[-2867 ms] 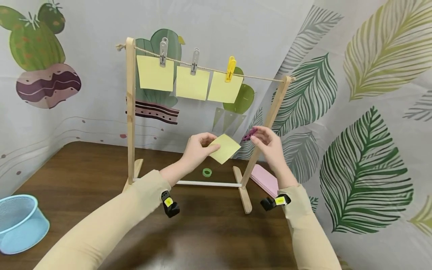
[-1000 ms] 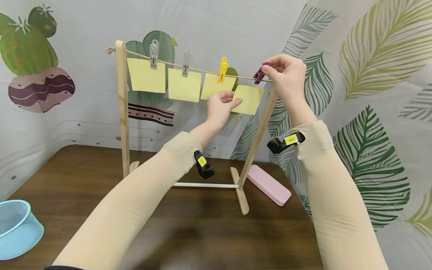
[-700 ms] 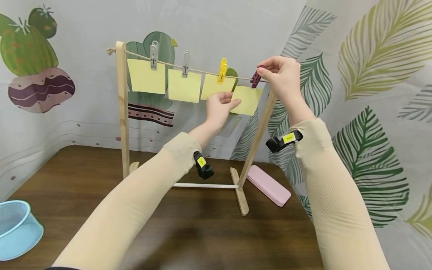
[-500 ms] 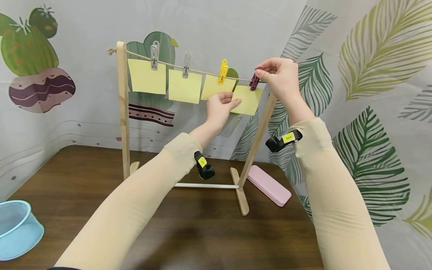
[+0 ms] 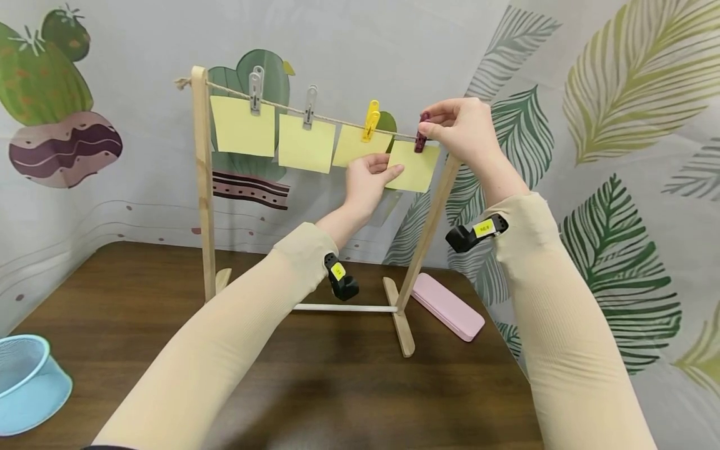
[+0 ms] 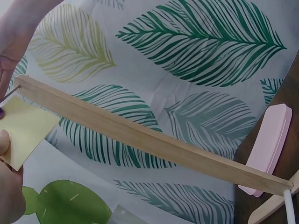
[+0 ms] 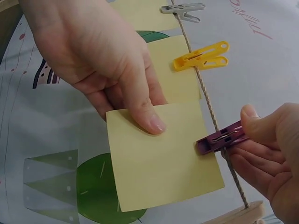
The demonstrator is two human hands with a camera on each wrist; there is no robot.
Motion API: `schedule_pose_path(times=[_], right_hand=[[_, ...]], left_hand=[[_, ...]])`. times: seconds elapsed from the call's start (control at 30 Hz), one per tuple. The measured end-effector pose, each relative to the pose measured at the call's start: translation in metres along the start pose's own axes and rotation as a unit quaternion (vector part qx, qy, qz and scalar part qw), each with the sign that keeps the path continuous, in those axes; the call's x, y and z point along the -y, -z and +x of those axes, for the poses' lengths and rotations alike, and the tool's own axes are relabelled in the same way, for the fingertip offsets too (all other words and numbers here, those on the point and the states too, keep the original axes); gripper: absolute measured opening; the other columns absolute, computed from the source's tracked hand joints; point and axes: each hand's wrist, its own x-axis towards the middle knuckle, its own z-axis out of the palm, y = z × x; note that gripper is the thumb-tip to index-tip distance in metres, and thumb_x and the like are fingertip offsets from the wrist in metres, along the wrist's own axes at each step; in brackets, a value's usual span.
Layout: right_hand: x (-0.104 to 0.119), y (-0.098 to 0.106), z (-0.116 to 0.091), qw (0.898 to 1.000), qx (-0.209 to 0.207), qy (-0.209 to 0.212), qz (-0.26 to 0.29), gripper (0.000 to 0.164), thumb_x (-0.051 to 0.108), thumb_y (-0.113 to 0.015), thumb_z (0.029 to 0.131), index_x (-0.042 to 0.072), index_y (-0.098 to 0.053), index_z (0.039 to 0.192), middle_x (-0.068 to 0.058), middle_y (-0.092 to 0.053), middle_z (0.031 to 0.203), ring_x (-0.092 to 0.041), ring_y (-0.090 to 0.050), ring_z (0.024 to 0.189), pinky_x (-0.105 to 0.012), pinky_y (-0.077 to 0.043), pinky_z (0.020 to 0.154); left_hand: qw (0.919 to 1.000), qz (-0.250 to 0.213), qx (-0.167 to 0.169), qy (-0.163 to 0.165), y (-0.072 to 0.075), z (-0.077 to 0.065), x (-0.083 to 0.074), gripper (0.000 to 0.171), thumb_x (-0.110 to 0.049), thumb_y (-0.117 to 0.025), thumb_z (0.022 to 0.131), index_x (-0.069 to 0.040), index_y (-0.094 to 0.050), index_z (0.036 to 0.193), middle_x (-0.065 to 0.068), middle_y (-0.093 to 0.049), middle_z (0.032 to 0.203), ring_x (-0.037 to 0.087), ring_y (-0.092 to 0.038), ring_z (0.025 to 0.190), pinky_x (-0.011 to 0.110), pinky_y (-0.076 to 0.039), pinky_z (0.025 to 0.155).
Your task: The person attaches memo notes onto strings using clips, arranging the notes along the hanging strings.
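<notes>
My left hand (image 5: 364, 184) pinches the left edge of a yellow sticky note (image 5: 415, 167) near the right end of the rope (image 7: 205, 93). With thumb and fingers, my right hand (image 5: 464, 131) grips a purple clothespin (image 7: 222, 138), whose tip lies over the note's top edge at the rope. In the right wrist view the left thumb lies on the front of the note. To the left, more sticky notes hang from the rope under a yellow clothespin (image 5: 370, 120) and two grey clothespins, one at the far left (image 5: 255, 90) and one mid-rope (image 5: 310, 107).
A wooden frame (image 5: 204, 187) holds the rope at both ends, with a white rod (image 5: 345, 307) low between its posts. A pink case (image 5: 448, 306) lies behind its right foot. At the table's left stands a blue mesh basket (image 5: 34, 387).
Both hands have risen from low between the posts to the rope, carrying the note and clothespin. The purple clothespin has since tilted more upright and come down over the note's top edge.
</notes>
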Motion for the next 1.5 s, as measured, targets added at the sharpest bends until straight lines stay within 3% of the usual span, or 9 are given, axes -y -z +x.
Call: schedule_pose_path(times=[0.47, 0.77, 1.03, 1.27, 1.5], right_hand=[[-0.002, 0.002, -0.002, 1.0, 0.026, -0.001, 0.01, 0.044, 0.03, -0.068, 0.092, 0.009, -0.064, 0.13, -0.009, -0.071, 0.117, -0.011, -0.068, 0.103, -0.03, -0.051, 0.093], [-0.009, 0.005, -0.004, 0.999, 0.002, 0.003, 0.033, 0.047, 0.03, -0.067, 0.093, 0.01, -0.06, 0.135, -0.013, -0.066, 0.127, -0.013, -0.066, 0.109, -0.024, -0.051, 0.089], [-0.011, 0.003, -0.003, 0.998, -0.016, 0.004, 0.054, 0.048, 0.029, -0.066, 0.094, 0.01, -0.057, 0.137, -0.015, -0.064, 0.131, -0.021, -0.063, 0.119, -0.027, -0.051, 0.095], [-0.013, 0.002, -0.002, 0.997, -0.034, 0.007, 0.063, 0.049, 0.028, -0.066, 0.094, 0.01, -0.056, 0.138, -0.013, -0.064, 0.13, -0.019, -0.063, 0.118, -0.026, -0.051, 0.096], [-0.019, 0.0, -0.004, 0.992, -0.075, 0.033, 0.094, 0.048, 0.021, -0.069, 0.092, 0.006, -0.057, 0.136, -0.016, -0.064, 0.13, -0.021, -0.064, 0.117, -0.026, -0.049, 0.1]], left_hand=[[1.0, 0.001, 0.006, -0.005, 0.002, -0.001, -0.001, 0.036, -0.012, -0.073, 0.088, 0.006, -0.065, 0.118, 0.02, -0.068, 0.116, 0.023, -0.063, 0.107, 0.023, -0.053, 0.086], [0.9996, 0.022, 0.013, -0.015, 0.004, -0.005, -0.002, 0.038, -0.013, -0.072, 0.089, 0.004, -0.065, 0.122, 0.019, -0.068, 0.117, 0.024, -0.064, 0.11, 0.025, -0.053, 0.088], [0.9996, 0.021, 0.011, -0.013, 0.006, -0.006, 0.003, 0.034, -0.011, -0.072, 0.089, 0.002, -0.067, 0.12, 0.017, -0.07, 0.116, 0.022, -0.065, 0.11, 0.024, -0.053, 0.088], [0.9991, 0.034, 0.014, -0.022, 0.006, -0.01, -0.001, 0.032, -0.012, -0.073, 0.089, 0.0, -0.069, 0.118, 0.015, -0.071, 0.114, 0.019, -0.067, 0.107, 0.023, -0.054, 0.086], [0.9993, 0.015, 0.016, -0.031, 0.007, -0.01, 0.002, 0.03, -0.011, -0.073, 0.088, 0.0, -0.07, 0.116, 0.014, -0.072, 0.113, 0.019, -0.068, 0.106, 0.023, -0.054, 0.088]])
